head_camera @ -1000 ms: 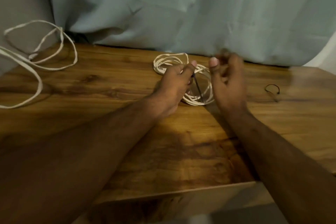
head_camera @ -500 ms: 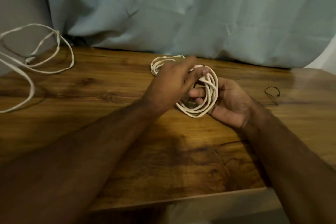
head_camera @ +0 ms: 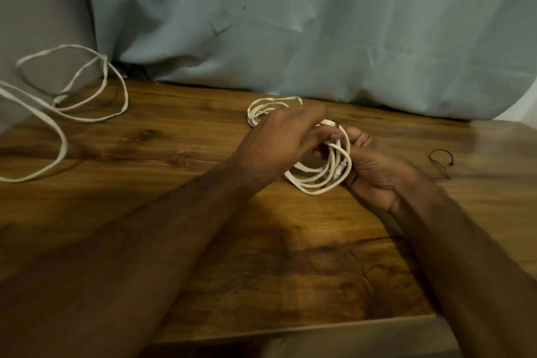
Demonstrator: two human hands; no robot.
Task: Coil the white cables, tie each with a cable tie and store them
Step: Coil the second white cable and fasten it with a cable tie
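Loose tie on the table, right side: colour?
Black; the cable tie shows in the head view.

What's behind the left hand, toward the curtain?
A second white coil lies on the table behind the left hand; only its far loops show, the near part is covered. Both hands hold the nearer coil.

My only view is head-worn, looking forward and down at the near wooden table (head_camera: 116,212), close in, curtain (head_camera: 290,23) at the far side.
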